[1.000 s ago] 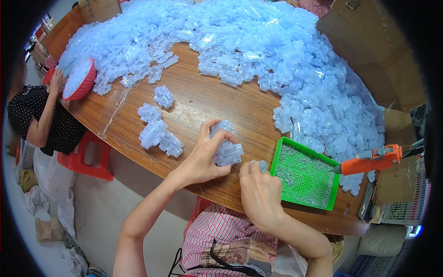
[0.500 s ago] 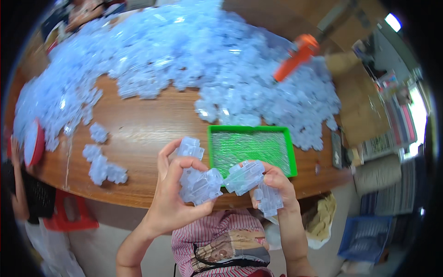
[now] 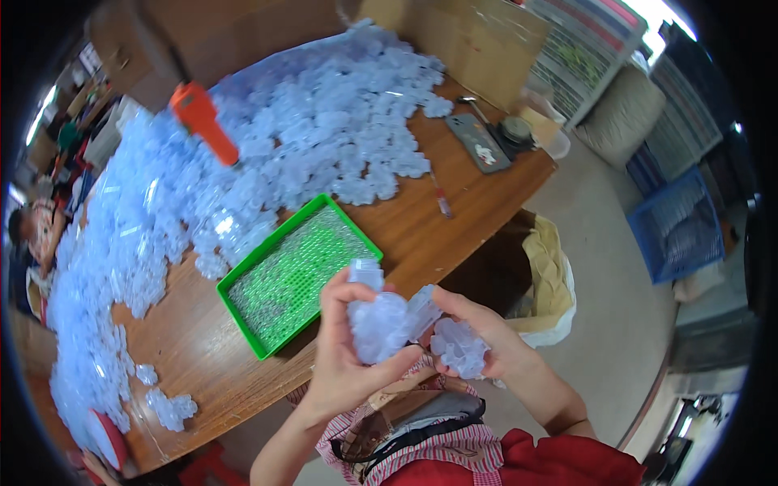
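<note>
My left hand (image 3: 334,368) is closed around a cluster of clear, bluish moulded plastic parts (image 3: 378,328), thumb below and fingers above. In my right hand (image 3: 506,347) are more clear plastic parts (image 3: 459,348), one of them pinched under the thumb and angled toward the left cluster. The two handfuls are close together, and whether they touch is hard to tell. Just left of my hands, a green tray (image 3: 355,228) lies on the wooden table (image 3: 425,239), holding many small, thin shiny pieces too fine to name.
A wide heap of clear plastic parts (image 3: 308,105) covers the table's far and left sides. An orange power screwdriver (image 3: 203,121) hangs over it. A phone (image 3: 478,142) lies at the right. Beside the table stand a lined bag (image 3: 551,275) and blue crate (image 3: 677,227). Another person (image 3: 40,231) sits far left.
My view has turned to the right, so the table and tray appear tilted. Both hands have come closer together and now sit to the right of the tray's near edge, still holding parts.
</note>
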The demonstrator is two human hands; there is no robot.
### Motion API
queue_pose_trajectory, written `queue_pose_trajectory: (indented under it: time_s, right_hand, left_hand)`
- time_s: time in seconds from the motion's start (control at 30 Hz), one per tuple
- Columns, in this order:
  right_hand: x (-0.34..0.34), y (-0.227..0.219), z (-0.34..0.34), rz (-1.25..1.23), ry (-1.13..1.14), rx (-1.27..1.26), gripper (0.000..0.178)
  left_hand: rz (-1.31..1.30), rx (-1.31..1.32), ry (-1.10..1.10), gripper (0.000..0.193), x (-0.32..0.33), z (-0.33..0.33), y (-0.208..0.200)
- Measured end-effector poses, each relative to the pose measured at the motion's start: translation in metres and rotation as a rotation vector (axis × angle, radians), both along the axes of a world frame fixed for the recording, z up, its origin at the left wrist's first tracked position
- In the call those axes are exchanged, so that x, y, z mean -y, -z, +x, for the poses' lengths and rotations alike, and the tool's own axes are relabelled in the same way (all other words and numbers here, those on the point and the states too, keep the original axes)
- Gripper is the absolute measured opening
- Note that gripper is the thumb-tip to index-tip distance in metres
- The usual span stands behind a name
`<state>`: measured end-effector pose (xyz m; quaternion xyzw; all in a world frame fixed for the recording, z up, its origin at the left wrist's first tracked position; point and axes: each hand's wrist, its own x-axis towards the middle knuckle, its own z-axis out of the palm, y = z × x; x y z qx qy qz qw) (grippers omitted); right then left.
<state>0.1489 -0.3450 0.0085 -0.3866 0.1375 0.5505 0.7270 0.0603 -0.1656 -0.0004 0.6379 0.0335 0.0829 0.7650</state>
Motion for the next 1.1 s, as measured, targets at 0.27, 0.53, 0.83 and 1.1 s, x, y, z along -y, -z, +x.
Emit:
queue_pose_trajectory:
  time_s: [0.27,0.53,0.83,1.1]
  right_hand:
    - [0.069,0.003,0.009,-0.017,0.14,0.258,0.042]
    - [0.109,0.022,0.01,-0.137,0.069,0.684,0.026]
    - [0.122,0.073,0.032,0.084,0.33,0.042,0.042]
    - [0.122,0.189,0.036,0.03,0.983,-0.446,0.043]
  left_hand:
    - [-0.416,-0.215,0.067,0.045,0.073,0.041,0.014]
    - [-0.783,-0.592,0.199,0.04,0.086,0.046,0.011]
    - [-0.858,-0.709,0.251,0.04,0.107,0.071,0.03]
    - [-0.371,-0.647,0.223,0.04,0.145,0.117,0.168]
